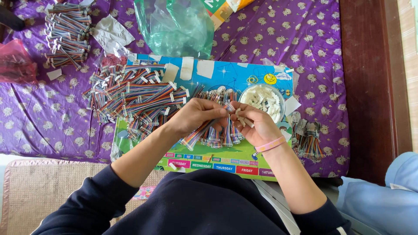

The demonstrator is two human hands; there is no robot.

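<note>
Rainbow-coloured ribbon cable (204, 129): pinched in left hand (196, 114) above the picture board (226, 72). Right hand (252, 122) pinches small white connectors (242, 121) at the cable's end. Step judged: fitting a connector; alignment needed next. White connector bowl (263, 99) beside; cable pile (137, 96) left.

A rainbow-coloured ribbon cable (203, 129), short and flat, is pinched near its upper end in the left hand (196, 115), its striped length hanging down and leftward above the picture board (226, 74) on the bed. The right hand (254, 124) holds several small white plastic connector housings (244, 120), one pressed against the cable's tip where the two hands meet over the board's middle.
</note>
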